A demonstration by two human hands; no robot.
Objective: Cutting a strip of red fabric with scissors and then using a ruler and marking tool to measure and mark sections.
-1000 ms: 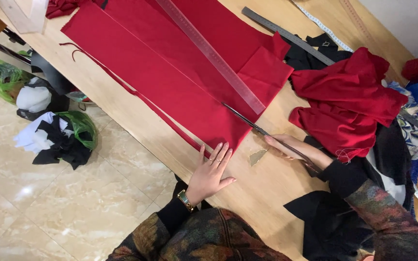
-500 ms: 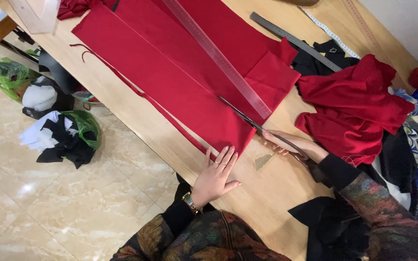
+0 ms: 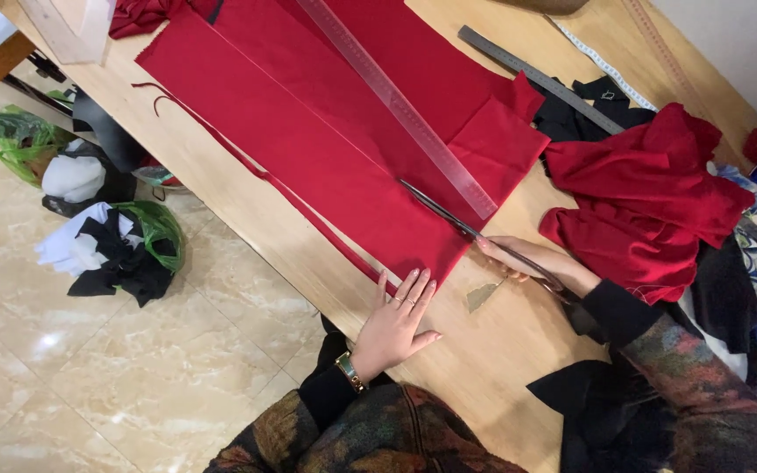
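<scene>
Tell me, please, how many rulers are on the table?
2. A clear ruler lies along the flat red cloth, its near end by the scissors. A grey metal ruler lies farther back on the table, partly under black cloth. Others may be hidden beneath fabric.

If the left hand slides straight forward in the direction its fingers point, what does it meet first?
The left hand lies flat on the table, fingers pointing up the picture. Its fingertips already reach the near edge of the red cloth, so it would meet that cloth first. The scissors lie off to the right.
</scene>
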